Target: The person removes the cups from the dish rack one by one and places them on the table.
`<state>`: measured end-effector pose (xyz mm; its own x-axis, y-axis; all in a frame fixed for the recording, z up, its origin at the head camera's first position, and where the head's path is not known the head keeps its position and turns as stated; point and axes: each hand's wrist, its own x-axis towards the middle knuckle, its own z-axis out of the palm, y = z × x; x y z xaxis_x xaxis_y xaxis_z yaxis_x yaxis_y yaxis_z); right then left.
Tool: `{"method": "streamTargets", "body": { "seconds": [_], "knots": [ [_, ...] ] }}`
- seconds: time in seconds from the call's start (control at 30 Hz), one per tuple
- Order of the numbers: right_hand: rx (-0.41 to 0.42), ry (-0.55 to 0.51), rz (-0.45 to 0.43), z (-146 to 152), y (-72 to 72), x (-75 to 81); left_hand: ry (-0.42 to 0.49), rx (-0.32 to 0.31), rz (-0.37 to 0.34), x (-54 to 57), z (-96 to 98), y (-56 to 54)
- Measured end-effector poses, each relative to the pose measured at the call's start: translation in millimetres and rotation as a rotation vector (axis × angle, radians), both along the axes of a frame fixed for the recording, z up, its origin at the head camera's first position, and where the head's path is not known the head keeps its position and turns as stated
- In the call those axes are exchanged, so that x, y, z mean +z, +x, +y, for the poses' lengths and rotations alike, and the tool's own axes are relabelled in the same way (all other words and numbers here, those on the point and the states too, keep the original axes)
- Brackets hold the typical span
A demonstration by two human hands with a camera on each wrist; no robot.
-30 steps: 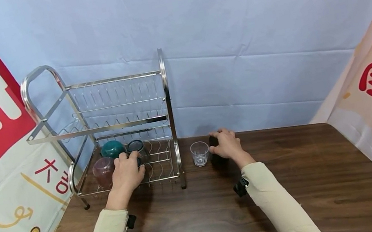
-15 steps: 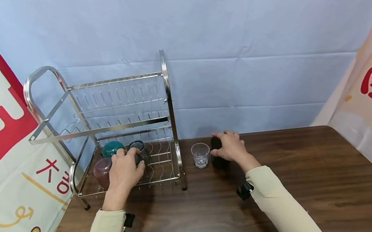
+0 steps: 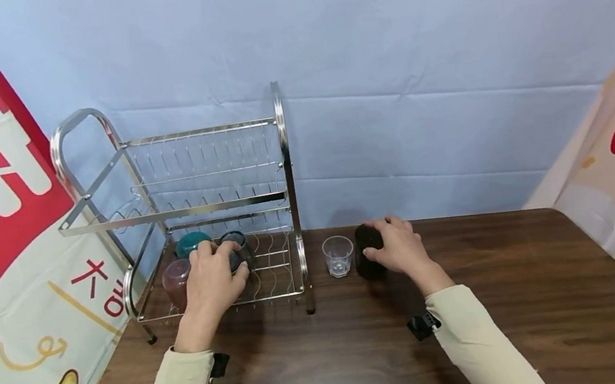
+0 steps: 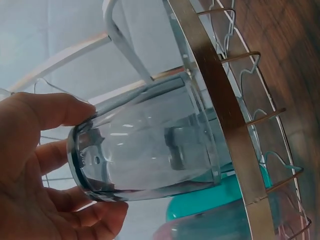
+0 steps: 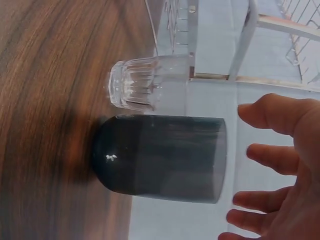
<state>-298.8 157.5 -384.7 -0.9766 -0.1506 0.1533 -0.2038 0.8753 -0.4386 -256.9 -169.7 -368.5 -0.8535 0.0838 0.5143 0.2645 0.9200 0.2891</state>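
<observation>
On the lower tier of the metal dish rack (image 3: 211,207), my left hand (image 3: 212,290) holds a clear grey-tinted glass (image 4: 145,145) by its base, thumb on one side and fingers on the other. The glass stands mouth down. Another dark glass (image 3: 243,248) is just behind it, with a teal cup (image 3: 191,242) and a pink cup (image 3: 176,285) to the left. My right hand (image 3: 400,247) has its fingers spread just above the rim of an upright dark tumbler (image 5: 160,157) on the table. A small clear glass (image 3: 339,256) stands upright left of the tumbler.
The rack's upper tier, with its front rail, overhangs the lower tier behind my left hand. Its right side post (image 3: 297,221) stands between the rack's cups and the small clear glass. A pale cloth wall (image 3: 426,130) backs the wooden table (image 3: 326,367).
My right hand has drawn a little to the right, so more of the dark tumbler shows. My left hand stays at the grey glass. The head view has turned slightly left.
</observation>
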Motion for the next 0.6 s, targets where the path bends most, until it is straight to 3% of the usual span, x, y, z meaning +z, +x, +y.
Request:
{"method": "streamTargets", "body": {
  "seconds": [0.17,0.6],
  "knots": [
    [0.005,0.033,-0.021,4,9.3,2.9,0.017,-0.009,0.037,2.7,3.5,3.7],
    [0.019,0.018,-0.001,4,32.6,5.0,0.037,-0.020,0.031,10.4,11.1,22.0]
  ]
}}
